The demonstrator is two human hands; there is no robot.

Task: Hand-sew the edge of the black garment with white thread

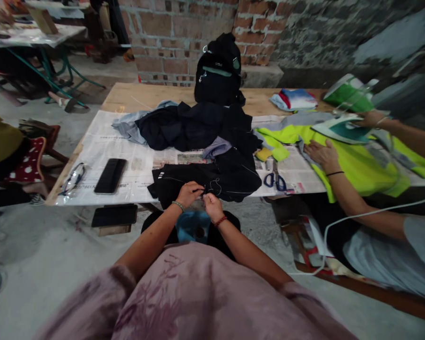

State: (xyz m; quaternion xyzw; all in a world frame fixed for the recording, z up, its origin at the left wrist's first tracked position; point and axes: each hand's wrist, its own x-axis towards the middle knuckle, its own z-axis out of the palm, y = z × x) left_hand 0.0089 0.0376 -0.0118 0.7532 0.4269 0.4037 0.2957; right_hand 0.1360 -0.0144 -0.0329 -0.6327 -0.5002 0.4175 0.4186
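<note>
At the table's front edge, a black garment (pixel 233 177) with thin white piping lies in front of me. My left hand (pixel 188 194), a beaded bracelet on its wrist, rests at the garment's near edge and pinches a dark bit of it. Close beside it, my right hand (pixel 213 208) is closed in a pinch, fingertips almost touching the left ones. What the right fingertips hold is too small to make out. A loose white thread (pixel 215 185) curls over the black cloth just above both hands.
Dark clothes (pixel 191 125) and a black backpack (pixel 217 71) lie beyond. A phone (pixel 111 175) and glasses (pixel 73 178) are left; scissors (pixel 275 180) lie right. A co-worker's hand (pixel 322 156) flattens a yellow garment (pixel 361 165) while the other holds an iron (pixel 343 128). A white cord (pixel 326 236) hangs nearby.
</note>
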